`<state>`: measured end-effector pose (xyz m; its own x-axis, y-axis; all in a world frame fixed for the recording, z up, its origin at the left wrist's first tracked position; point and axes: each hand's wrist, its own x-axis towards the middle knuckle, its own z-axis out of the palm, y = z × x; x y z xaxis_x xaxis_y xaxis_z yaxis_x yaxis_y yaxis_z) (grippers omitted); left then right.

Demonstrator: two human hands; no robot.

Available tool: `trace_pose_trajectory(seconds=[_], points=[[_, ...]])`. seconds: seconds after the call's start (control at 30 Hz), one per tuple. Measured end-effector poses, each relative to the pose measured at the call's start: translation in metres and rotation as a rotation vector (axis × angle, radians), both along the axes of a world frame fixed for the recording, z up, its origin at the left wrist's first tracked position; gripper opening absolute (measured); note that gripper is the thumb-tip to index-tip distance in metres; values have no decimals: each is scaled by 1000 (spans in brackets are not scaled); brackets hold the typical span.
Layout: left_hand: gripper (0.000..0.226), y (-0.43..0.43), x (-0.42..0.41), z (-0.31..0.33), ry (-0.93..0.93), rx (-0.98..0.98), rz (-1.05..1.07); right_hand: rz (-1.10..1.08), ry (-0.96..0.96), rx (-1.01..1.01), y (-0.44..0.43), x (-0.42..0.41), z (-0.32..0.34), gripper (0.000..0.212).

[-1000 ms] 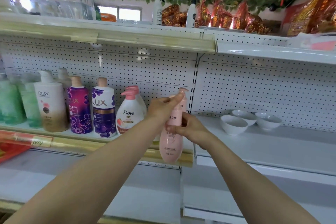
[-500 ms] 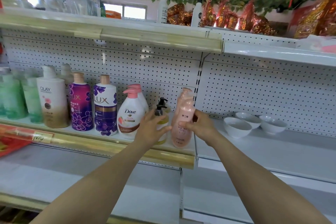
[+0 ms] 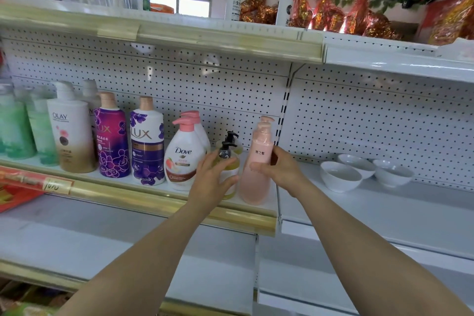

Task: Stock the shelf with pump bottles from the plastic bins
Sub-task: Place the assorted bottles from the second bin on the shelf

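Two pump bottles going onto the shelf [image 3: 143, 200], both to the right of the Dove bottle [image 3: 183, 161].
The tall pink bottle [image 3: 256, 185] stands upright, farther right of the Dove bottle, with the right hand [image 3: 279, 169] wrapped round its middle and the thumb across the front. It looks like smooth, stiff plastic, probably full and top-heavy, so it is best held at the waist rather than the pump. The small yellow bottle [image 3: 232, 165], just right of the Dove bottle, is gripped round its body by the left hand [image 3: 210, 177]. It is likely light and slick, and its black pump may swivel, so the body is the safer hold.
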<state>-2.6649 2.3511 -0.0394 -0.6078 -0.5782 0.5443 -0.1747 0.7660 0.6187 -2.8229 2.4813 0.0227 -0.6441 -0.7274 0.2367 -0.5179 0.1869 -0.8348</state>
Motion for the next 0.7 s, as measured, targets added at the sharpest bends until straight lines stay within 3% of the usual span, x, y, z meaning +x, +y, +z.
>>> trace_pose_trajectory(seconds=[0.47,0.7], points=[[52,1,0,-1,-24,1,1,14,-1,51,1,-8,3,51],[56,3,4,8,-102,7,-11,-27,26,78,5,10,1,60]])
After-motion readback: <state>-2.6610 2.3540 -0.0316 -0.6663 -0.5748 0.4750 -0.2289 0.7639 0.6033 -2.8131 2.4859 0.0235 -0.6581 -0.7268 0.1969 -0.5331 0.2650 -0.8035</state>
